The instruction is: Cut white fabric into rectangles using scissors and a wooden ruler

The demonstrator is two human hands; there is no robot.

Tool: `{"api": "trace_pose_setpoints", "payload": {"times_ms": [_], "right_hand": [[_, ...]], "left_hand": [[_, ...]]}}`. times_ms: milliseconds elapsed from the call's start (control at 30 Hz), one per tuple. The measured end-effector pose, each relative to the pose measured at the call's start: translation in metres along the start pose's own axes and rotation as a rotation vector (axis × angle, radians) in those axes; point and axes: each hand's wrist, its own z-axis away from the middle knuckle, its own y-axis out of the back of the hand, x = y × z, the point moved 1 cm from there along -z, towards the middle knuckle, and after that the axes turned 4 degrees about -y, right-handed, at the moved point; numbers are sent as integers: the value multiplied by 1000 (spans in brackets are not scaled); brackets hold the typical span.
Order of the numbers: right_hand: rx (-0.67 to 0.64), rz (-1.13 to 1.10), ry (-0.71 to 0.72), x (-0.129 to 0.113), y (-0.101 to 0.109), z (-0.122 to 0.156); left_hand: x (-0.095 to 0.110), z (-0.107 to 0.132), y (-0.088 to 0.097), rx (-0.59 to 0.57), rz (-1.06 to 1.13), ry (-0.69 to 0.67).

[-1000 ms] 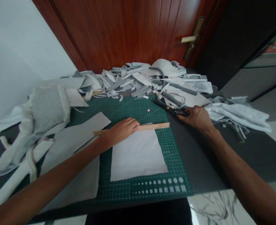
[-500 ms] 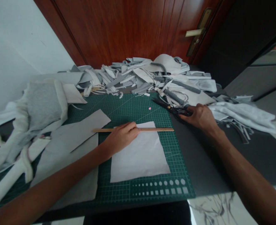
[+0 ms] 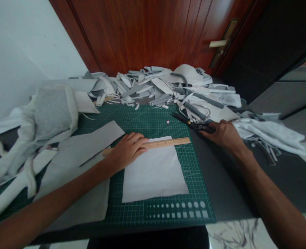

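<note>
The left hand [image 3: 127, 148] gripped a wooden ruler [image 3: 165, 142], likely light, stiff, best held mid-length, over limp-looking white cloth [image 3: 153, 176]; right-hand [image 3: 225, 135] fingers closed around black scissors [image 3: 190, 123].

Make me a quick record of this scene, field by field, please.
Left grip: on the ruler, thumb at its near edge
Right grip: at the handles of the scissors
Ruler: wooden, across the white sheet's far part
Scissors: black, by the mat's right edge, blades pointing away and left
White sheet: on the mat
Mat: green, gridded
Scraps: piled along the back, grey and white
Door: reddish brown, behind the scraps
</note>
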Motion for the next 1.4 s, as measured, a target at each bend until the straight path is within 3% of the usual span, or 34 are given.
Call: {"api": "trace_pose_setpoints", "payload": {"times_ms": [167, 367, 533, 767, 933, 1000, 1100, 1167, 1267, 1333, 1400], "right_hand": [[56, -2, 13, 7, -8, 3], [44, -93, 117, 19, -20, -1], [40, -268, 189, 23, -15, -5], [-86, -369, 127, 29, -6, 3], [-99, -154, -17, 33, -5, 24], [-91, -35, -50, 20, 5, 33], [-28, 31, -16, -22, 29, 36], [92, -150, 199, -59, 42, 29], [-31, -393, 653, -105, 41, 12], [-100, -462, 772, -118, 31, 4], [-112, -512, 778, -118, 18, 0]], "left_hand": [[-16, 21, 6, 19, 64, -21], [-5, 27, -1, 91, 200, -63], [0, 28, -6, 178, 253, 4], [7, 30, -7, 239, 275, 46], [12, 35, -6, 281, 319, 47], [13, 36, -8, 302, 310, 65], [15, 36, -11, 310, 294, 101], [17, 35, -13, 317, 289, 129], [18, 35, -10, 309, 290, 138], [17, 39, -5, 263, 287, 124], [12, 48, 1, 209, 275, 122]]}}
